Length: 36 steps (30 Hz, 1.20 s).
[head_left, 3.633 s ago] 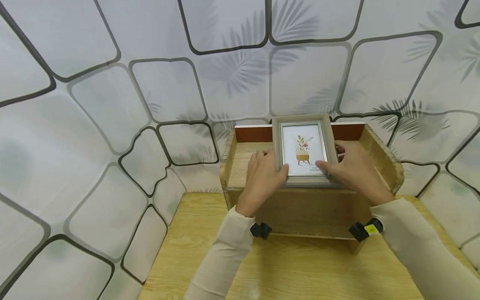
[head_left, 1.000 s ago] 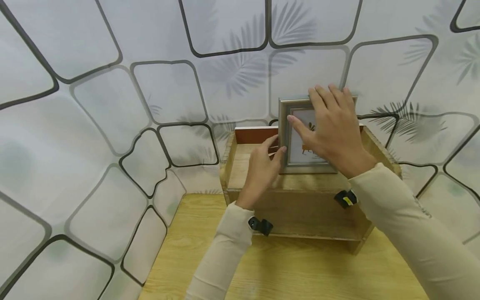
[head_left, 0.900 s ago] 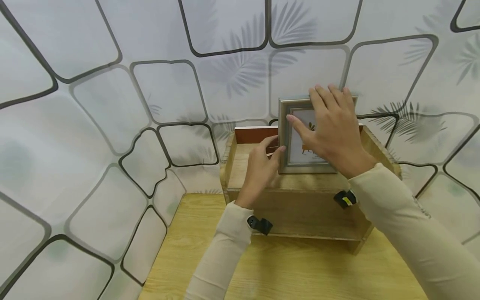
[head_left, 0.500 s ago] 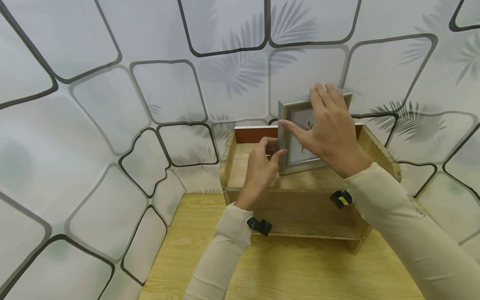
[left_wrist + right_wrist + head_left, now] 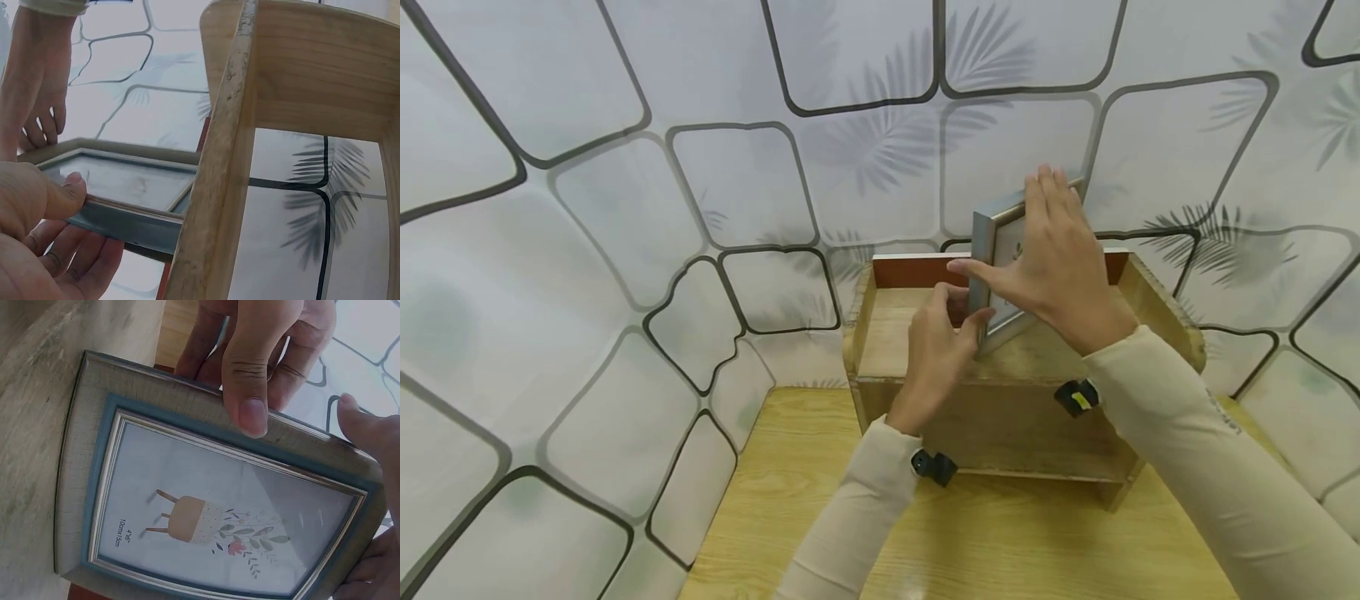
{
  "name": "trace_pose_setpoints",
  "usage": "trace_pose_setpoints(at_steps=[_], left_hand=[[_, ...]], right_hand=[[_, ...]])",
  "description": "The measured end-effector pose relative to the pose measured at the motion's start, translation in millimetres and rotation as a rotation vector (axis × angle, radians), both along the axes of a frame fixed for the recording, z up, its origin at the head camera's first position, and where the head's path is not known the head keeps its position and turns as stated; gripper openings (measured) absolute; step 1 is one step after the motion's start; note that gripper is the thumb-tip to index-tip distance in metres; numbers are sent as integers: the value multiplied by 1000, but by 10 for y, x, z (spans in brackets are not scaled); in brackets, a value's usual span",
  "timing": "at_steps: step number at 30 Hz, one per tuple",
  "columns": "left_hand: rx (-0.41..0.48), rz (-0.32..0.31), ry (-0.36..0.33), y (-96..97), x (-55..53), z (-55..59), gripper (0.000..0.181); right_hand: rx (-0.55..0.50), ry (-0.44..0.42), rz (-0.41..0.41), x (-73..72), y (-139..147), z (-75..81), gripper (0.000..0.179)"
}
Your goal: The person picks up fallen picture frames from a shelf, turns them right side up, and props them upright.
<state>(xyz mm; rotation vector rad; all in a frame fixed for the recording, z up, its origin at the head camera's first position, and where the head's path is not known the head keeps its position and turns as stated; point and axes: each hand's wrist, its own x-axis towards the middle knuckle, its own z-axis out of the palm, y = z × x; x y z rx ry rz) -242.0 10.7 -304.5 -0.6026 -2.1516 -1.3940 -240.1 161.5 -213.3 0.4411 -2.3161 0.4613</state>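
Observation:
A silver-grey picture frame (image 5: 983, 240) with a plant print stands upright on the upper board of a small wooden shelf (image 5: 880, 333), turned so its left side edge faces me. My left hand (image 5: 942, 350) pinches that edge low down, thumb on the front and fingers behind. My right hand (image 5: 1060, 267) grips the top, fingers over the upper edge and thumb at the upper left side. In the right wrist view the print (image 5: 194, 519) shows a potted plant on legs. The left wrist view shows the frame's side (image 5: 131, 225) between left thumb and fingers.
The shelf has raised side panels (image 5: 1161, 312) and a lower compartment (image 5: 1030, 429). It stands on a light wood-grain table (image 5: 805, 483). Patterned cloth walls (image 5: 722, 183) rise close behind and at the left.
Earlier the picture frame leaned back with both hands at its lower sides. It now stands upright, my right hand at its top. Over the last second it has turned, its face swinging towards the right.

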Motion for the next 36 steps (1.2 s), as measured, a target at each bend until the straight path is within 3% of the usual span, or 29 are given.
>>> trace_pose_setpoints(at_steps=[6, 12, 16, 25, 30, 36], left_hand=[[12, 37, 48, 80, 28, -26, 26], [23, 53, 74, 159, 63, -27, 24], [14, 64, 88, 205, 83, -30, 25], [-30, 114, 117, 297, 131, -49, 26], [-47, 138, 172, 331, 151, -59, 25], [-51, 92, 213, 298, 156, -97, 17]], right_hand=[[-3, -51, 17, -10, 20, 6, 122], [-30, -48, 97, -22, 60, 37, 104], [-66, -93, 139, -15, 90, 64, 97], [-99, -197, 212, -16, 204, 103, 104], [-111, -249, 273, -23, 278, 108, 104], [-113, -289, 310, -24, 357, 116, 104]])
